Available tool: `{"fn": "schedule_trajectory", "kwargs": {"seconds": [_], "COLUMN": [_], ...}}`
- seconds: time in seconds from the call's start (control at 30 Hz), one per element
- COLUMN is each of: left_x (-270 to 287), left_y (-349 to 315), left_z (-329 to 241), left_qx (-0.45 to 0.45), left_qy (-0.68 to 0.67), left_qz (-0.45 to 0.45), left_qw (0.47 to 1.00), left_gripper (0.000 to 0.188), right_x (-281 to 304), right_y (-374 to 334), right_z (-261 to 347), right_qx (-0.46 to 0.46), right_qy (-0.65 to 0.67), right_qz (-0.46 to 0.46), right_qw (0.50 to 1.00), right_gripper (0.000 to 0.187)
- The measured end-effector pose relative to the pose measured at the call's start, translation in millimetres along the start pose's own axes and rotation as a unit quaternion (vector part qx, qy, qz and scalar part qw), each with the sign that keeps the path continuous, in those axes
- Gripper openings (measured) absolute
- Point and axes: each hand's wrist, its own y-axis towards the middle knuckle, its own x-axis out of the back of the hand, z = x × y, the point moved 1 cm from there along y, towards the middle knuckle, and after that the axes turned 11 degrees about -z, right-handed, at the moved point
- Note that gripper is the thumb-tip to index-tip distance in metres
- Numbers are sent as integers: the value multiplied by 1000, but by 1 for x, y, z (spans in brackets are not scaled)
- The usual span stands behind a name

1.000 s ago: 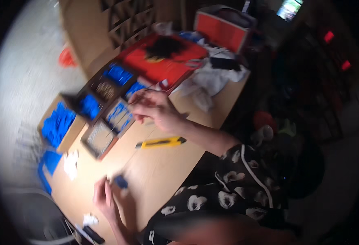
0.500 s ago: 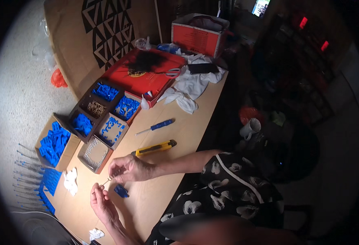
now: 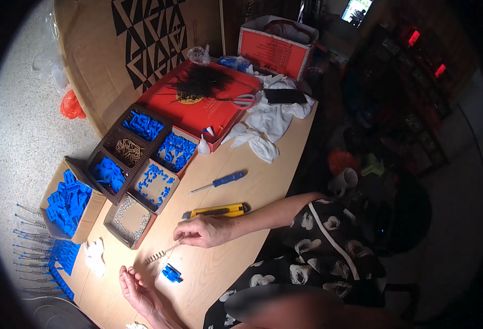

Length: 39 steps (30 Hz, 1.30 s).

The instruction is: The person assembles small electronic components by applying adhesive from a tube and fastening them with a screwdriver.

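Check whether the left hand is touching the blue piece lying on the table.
Apart. The head view shows a strip of wooden tabletop between the left hand and the blue piece.

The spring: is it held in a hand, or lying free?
Held: from the spring, a thin straight end runs to the right hand.

From my right grip (image 3: 205, 231), bare desk (image 3: 206, 266) runs free at 6 o'clock. The yellow cutter (image 3: 217, 210) bars 12, just beside; the screwdriver (image 3: 219, 181) lies beyond. A blue piece (image 3: 171, 273) obstructs 7, the spring (image 3: 155, 256) 8.
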Motion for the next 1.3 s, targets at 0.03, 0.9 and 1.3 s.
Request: {"fn": "schedule_trajectory", "kwargs": {"seconds": [0.03, 0.9, 1.3], "left_x": [3, 9, 7], "left_y": [1, 9, 8], "left_z": [1, 9, 8], "left_qx": [4, 23, 20], "left_qy": [-1, -66, -48], "left_qz": [1, -14, -23], "left_qw": [1000, 997, 998], "left_gripper": [25, 38, 42], "right_x": [2, 11, 12], "right_y": [1, 9, 10], "right_z": [-2, -8, -1], "right_qx": [-3, 28, -24], "right_qy": [-2, -13, -13], "right_qz": [-1, -69, -44], "right_qw": [1000, 997, 999], "right_gripper": [19, 11, 9]}}
